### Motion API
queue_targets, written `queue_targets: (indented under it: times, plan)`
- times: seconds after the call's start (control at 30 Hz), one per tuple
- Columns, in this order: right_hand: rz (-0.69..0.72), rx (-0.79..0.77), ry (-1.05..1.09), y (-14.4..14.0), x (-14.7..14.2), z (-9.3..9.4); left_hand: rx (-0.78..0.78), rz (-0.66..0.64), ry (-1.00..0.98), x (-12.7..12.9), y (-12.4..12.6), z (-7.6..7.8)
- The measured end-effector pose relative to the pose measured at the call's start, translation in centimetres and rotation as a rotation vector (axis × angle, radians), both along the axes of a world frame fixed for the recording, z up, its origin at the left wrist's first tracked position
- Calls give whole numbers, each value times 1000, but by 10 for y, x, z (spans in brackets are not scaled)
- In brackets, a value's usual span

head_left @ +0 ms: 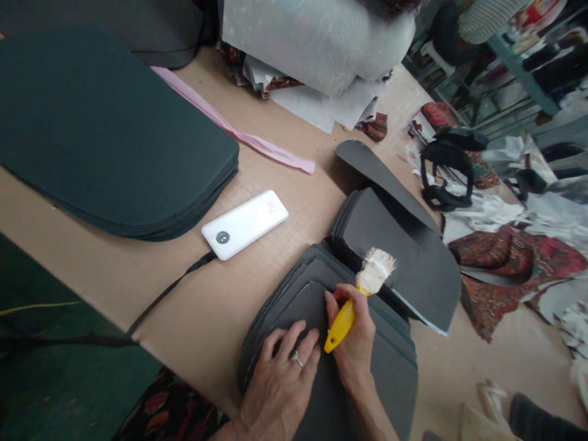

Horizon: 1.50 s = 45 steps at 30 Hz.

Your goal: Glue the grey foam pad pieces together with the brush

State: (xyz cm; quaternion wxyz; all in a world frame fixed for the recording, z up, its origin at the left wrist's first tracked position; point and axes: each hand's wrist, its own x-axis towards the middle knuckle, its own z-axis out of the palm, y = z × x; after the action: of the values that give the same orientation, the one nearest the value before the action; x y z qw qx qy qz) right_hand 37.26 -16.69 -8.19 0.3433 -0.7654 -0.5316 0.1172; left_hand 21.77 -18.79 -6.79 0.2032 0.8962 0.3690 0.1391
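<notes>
My right hand (357, 340) is closed around a paintbrush (342, 324) with a yellow handle. Its pale bristles, caked with something white, point up and away from me. The fingertips of that hand also touch the top dark grey sheet (312, 300) of a stack in front of me. My left hand (285, 380), with a ring on one finger, rests on the same sheet, fingers slightly bent and apart, holding nothing. Right behind this stack lies a second stack of dark grey curved pieces (390, 239). One loose curved piece (381, 177) leans over its far side.
A white power bank (245, 223) with a black cable lies left of the stacks. Beyond it are a big dark stack (114, 135), a pink strip (239, 136) and a plastic-wrapped bundle (303, 43). Patterned fabric scraps (505, 269) and a black strapped object (445, 171) lie at right.
</notes>
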Motion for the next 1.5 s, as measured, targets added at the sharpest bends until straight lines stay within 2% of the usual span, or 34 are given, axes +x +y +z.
queue_targets:
  times: [0.3,0.7,1.03,1.27,1.5]
  plan:
    - [-21,143,2,4,-8,-3,-22,18,-32,1,1,-1]
    - [-27,21,46,9,-9,0,-18,35,-39,1,1,-1]
    - [-17,36,53,9,-6,-5,-38,5,-40,0,1,-3]
    - [2,12,55,7,-4,-7,16,151,-99,-6,9,-2]
    - [6,21,63,7,-4,-8,-75,159,-21,-8,14,-1]
